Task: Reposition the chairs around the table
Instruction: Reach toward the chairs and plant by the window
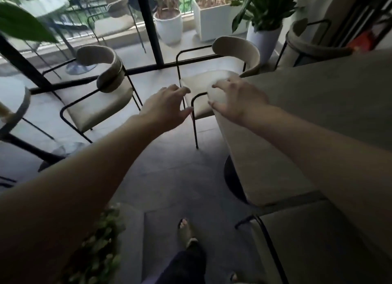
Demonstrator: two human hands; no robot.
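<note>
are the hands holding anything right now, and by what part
Nothing is held. Both the left hand and the right hand are open with fingers spread, reaching toward the chair at the table corner, not gripping its frame or seat.

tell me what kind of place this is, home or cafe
Hard to say which; probably a dining or seating area beside a balcony. Matching cushioned chairs with black metal frames stand around a pale table, and glass doors open onto potted plants outside.

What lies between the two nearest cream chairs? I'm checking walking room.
Only bare grey floor tiles between the left chair and the chair at the table, in the head view.
</note>
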